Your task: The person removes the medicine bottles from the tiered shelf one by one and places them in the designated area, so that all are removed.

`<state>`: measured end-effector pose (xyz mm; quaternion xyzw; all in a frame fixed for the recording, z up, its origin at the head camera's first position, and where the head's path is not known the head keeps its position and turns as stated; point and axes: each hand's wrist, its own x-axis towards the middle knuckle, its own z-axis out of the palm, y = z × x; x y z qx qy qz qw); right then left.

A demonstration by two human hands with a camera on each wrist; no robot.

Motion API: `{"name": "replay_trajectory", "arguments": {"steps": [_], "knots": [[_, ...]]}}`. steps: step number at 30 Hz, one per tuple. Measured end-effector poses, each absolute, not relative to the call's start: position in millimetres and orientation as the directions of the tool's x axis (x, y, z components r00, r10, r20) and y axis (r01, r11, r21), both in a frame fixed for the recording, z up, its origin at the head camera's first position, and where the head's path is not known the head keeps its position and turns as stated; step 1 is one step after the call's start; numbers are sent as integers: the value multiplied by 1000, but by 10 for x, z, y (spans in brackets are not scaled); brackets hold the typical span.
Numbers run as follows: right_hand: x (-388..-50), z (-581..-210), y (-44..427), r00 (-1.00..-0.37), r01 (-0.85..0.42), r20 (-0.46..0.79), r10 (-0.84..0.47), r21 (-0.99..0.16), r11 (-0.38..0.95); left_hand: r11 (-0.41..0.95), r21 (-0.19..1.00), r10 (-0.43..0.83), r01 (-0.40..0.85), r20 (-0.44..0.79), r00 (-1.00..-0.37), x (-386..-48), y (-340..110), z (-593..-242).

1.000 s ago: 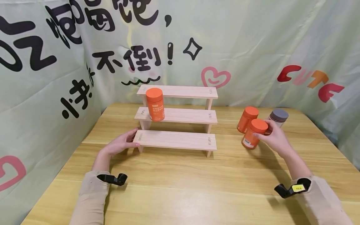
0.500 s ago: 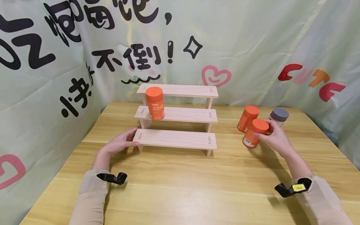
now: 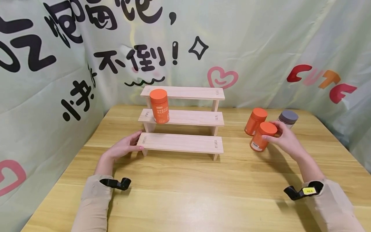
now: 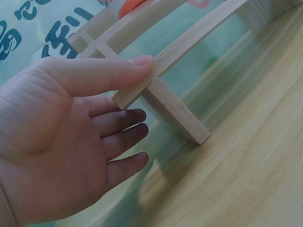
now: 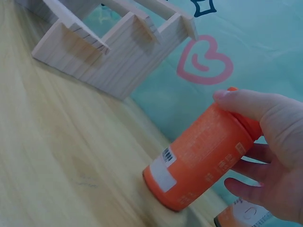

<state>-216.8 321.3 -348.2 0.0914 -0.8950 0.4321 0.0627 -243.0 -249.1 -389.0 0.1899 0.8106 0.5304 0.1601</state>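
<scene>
My left hand point(image 3: 125, 149) holds the left end of a three-step wooden display rack point(image 3: 179, 142), at its lowest board. In the left wrist view the thumb lies on the board point(image 4: 189, 40), with other fingers beside and below. An orange bottle point(image 3: 160, 112) with an orange lid stands upright on the middle step, at the left. On the right, my right hand point(image 3: 285, 141) grips another orange bottle point(image 3: 259, 141) near its lid, thumb on the near side. The right wrist view shows that bottle point(image 5: 199, 156) with a white barcode label; whether its base touches the table cannot be told.
Just behind the held bottle stands another orange bottle point(image 3: 255, 122). A grey-lidded bottle point(image 3: 288, 118), partly hidden by my right hand, is behind it. The wooden table point(image 3: 185, 193) runs back to a printed cloth point(image 3: 255, 48), which also hangs along the left.
The right hand shifts very slightly around the orange bottle, which stays in about the same place. The left hand and the rack stay put.
</scene>
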Motion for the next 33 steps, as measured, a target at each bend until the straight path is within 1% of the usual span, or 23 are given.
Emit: {"name": "replay_trajectory", "arguments": {"steps": [6,19,25,33], "knots": [[-2191,-3343,3206,-982,-184,174,-79,-749,636,359,922,484,144,-52,-873,-2427,-2483,-3887],[-2243,-3046,3125,-984,-163,176,-39,-772,614,354,925,485,138,-56,-873,-2422,-2492,-3905],[-2280,-2885,3022,-982,-173,182,-41,-803,570,343,930,484,133,-54,-874,-2413,-2487,-3905],[-2347,-2643,2777,-979,-192,194,-59,-795,576,343,929,487,139,-49,-872,-2422,-2485,-3897]]}}
